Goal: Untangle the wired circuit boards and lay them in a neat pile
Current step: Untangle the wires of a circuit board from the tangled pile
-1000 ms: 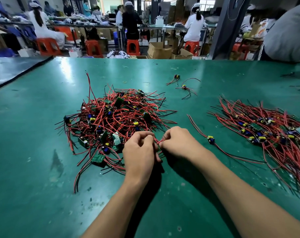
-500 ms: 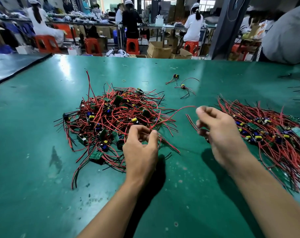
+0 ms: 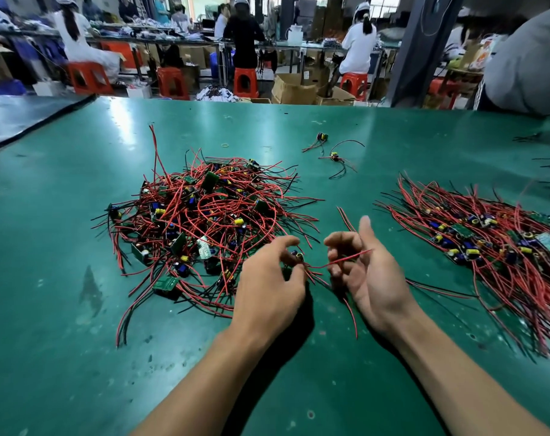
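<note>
A tangled heap of wired circuit boards (image 3: 204, 215), small green boards with red and black leads, lies at the table's middle. A flatter, combed-out pile of the same boards (image 3: 487, 243) lies to the right. My left hand (image 3: 267, 287) sits at the heap's near right edge and pinches a small board with a yellow capacitor (image 3: 297, 256). One red lead (image 3: 346, 260) runs from that board across the loosely curled fingers of my right hand (image 3: 374, 275), which is turned palm-left with the thumb up and grips nothing that I can see.
Two stray wired boards (image 3: 322, 137) (image 3: 335, 157) and a rubber band (image 3: 225, 145) lie farther back on the green table (image 3: 63, 278). A loose red-black lead (image 3: 440, 289) trails under my right wrist. A seated person's grey sleeve (image 3: 525, 64) is at the far right corner.
My right hand left the right pile and swung back toward my left hand, palm now turned inward. My left hand has lifted a board from the heap's edge.
</note>
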Demonstrator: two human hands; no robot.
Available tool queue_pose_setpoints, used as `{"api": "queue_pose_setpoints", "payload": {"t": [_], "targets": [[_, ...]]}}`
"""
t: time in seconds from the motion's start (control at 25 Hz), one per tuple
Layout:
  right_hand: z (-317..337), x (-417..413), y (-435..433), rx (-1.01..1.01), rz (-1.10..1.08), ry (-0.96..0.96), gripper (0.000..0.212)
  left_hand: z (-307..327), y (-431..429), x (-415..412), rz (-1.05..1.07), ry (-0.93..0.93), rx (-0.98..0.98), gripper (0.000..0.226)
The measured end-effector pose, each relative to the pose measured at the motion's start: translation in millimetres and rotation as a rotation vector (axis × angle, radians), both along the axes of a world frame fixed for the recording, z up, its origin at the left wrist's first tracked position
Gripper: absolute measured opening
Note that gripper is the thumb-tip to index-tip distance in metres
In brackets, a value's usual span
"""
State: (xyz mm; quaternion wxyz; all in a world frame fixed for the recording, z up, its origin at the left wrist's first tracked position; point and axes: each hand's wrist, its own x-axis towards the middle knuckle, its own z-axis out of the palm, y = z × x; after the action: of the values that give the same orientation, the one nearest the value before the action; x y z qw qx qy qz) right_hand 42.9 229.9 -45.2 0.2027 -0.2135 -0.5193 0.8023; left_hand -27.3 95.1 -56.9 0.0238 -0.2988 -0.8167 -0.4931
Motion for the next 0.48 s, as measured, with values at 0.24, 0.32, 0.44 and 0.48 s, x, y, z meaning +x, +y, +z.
{"api": "queue_pose_setpoints", "payload": {"t": [0.24,0.32,0.44,0.48], "targets": [[-17.7,6.0,4.0,1.208,0.123,-0.246,0.03,1.7,1.7,-3.1,0.183,-0.131,0.133,0.022],[-19.2,5.6,-1.0,1.256,0.059,-0.2,0.022,2.2,1.6,-2.5,0.188,-0.162,0.146,0.019],[-17.0,4.6,2.7,0.884,-0.074,-0.136,0.011,2.3,-0.2,-3.6,0.187,-0.179,0.176,0.018],[-15.1,3.8,5.7,0.663,-0.105,-0.107,0.012,2.3,-0.8,-4.1,0.178,-0.192,0.182,0.018]]}}
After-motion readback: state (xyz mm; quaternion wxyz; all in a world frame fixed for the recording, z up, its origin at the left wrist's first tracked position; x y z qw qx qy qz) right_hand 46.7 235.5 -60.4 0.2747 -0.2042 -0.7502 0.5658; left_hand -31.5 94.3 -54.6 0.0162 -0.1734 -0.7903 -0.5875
